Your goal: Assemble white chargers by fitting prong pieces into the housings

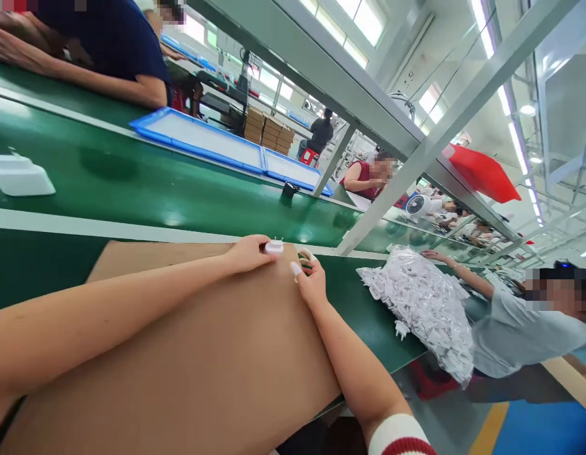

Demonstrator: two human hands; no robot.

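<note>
My left hand (249, 253) rests on a brown cardboard sheet (189, 354) and pinches a small white plug adapter (274, 247) with its prongs up. My right hand (310, 278) lies just to the right of it at the sheet's far edge, fingers curled with white fingertip covers; a small object sits under its fingers, too hidden to name. The two hands are a few centimetres apart.
A heap of bagged white plug parts (420, 303) lies on the green bench to the right, with a co-worker's hand (432, 255) on it. Behind runs a green conveyor belt (179, 189) carrying a white part (18, 175). Blue trays (203, 139) and a slanted metal post (416, 158) stand beyond.
</note>
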